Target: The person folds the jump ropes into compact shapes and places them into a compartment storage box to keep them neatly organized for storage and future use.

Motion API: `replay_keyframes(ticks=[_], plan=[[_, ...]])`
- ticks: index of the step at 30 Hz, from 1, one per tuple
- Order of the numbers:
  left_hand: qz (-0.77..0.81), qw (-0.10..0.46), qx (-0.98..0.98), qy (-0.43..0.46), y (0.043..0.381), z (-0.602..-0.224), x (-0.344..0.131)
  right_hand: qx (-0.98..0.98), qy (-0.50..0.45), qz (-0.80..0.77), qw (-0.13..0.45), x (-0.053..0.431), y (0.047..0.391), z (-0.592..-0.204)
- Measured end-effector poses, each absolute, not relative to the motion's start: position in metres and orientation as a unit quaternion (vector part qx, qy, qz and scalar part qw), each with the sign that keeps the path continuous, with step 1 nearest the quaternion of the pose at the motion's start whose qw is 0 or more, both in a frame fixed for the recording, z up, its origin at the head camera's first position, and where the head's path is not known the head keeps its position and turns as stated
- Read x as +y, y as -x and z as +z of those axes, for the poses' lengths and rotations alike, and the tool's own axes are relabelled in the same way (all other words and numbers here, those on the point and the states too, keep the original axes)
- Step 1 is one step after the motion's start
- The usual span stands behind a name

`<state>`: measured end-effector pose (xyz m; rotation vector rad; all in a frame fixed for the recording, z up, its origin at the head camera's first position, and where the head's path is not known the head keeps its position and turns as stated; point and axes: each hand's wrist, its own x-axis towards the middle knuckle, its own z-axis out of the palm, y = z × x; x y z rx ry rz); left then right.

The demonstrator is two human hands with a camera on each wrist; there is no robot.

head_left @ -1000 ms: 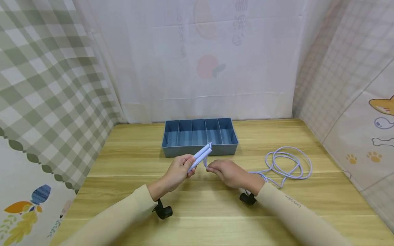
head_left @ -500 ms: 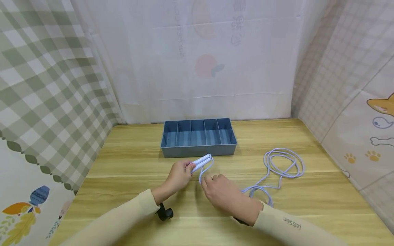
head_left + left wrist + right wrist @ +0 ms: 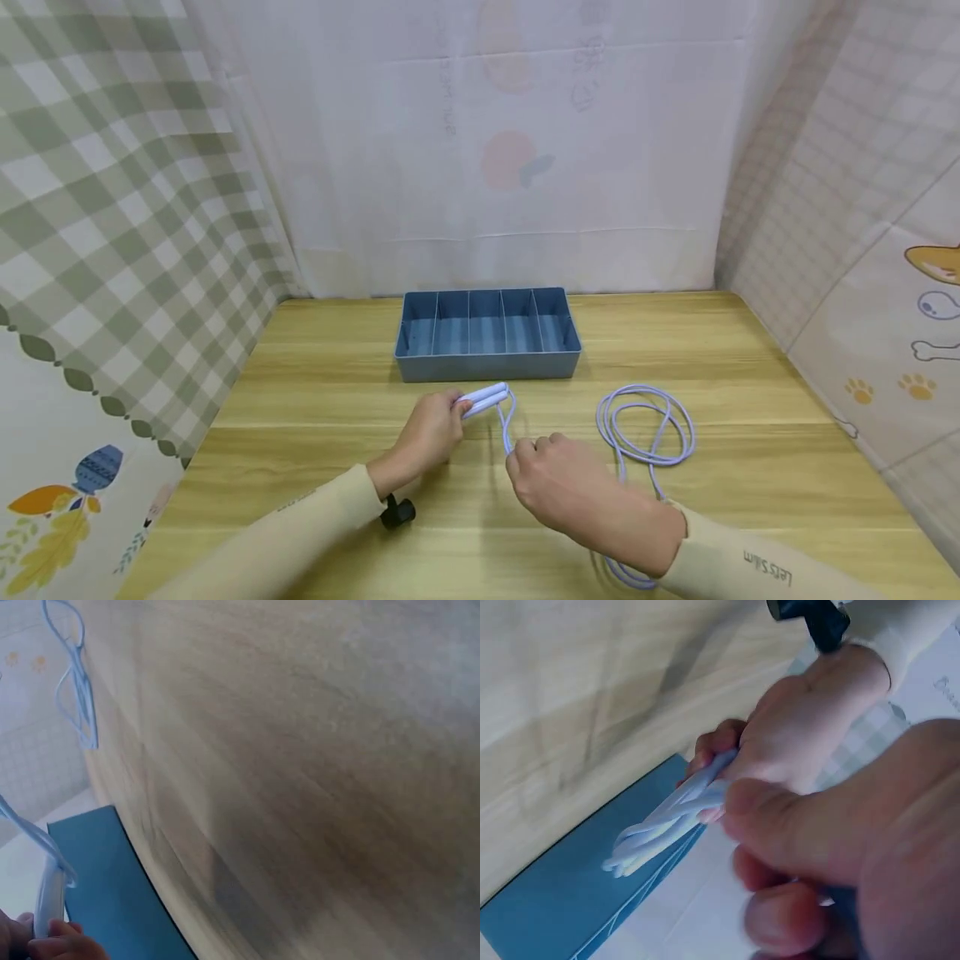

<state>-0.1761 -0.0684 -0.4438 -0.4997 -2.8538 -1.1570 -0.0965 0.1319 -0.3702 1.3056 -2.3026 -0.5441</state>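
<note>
A lavender jump rope is in both hands. Its two slim handles (image 3: 486, 398) lie side by side, and my left hand (image 3: 431, 429) grips them, thumb on top, their far ends pointing right. From those ends the cord bends down to my right hand (image 3: 566, 483), which pinches it between thumb and fingers. In the left wrist view a handle (image 3: 50, 896) pokes up out of my fingers with cord at its tip. The right wrist view has my right thumb (image 3: 787, 825) large in front, over the cord. More cord lies in a loose coil (image 3: 636, 387) on the table.
A blue-grey tray (image 3: 487, 367) with several narrow compartments stands behind the hands at the back of the wooden table (image 3: 330, 350). A pale curtain (image 3: 337, 167) hangs behind it, with patterned cloths at both sides. A black wrist camera (image 3: 397, 512) sits under my left wrist.
My left hand has lowered the handles towards the table and tilted them flatter. My right hand has moved down and right with the cord. The coil has been dragged left and nearer.
</note>
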Motion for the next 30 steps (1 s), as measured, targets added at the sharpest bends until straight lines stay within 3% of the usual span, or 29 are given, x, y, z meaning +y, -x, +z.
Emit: replay_keyframes(ticks=[7,12,15,24,30], plan=[[-0.302,0.023,-0.910,0.284,0.171,-0.449,-0.066,-0.785,-0.558,-0.093,0.252,0.135,0.136,-0.360],[-0.366,0.011,-0.836,0.409,0.166,-0.451,-0.068,-0.795,-0.572,0.090,0.183,0.148,0.185,-0.359],[-0.430,-0.005,-0.793,0.431,0.165,-0.450,-0.069,-0.804,-0.562,0.154,0.118,0.157,0.203,-0.366],[-0.582,-0.071,-0.749,0.309,0.165,-0.441,-0.072,-0.848,-0.443,0.291,0.002,0.170,0.212,-0.405],[-0.615,-0.049,-0.767,0.177,0.171,-0.440,-0.069,-0.894,-0.391,0.213,0.053,0.157,0.188,-0.429]])
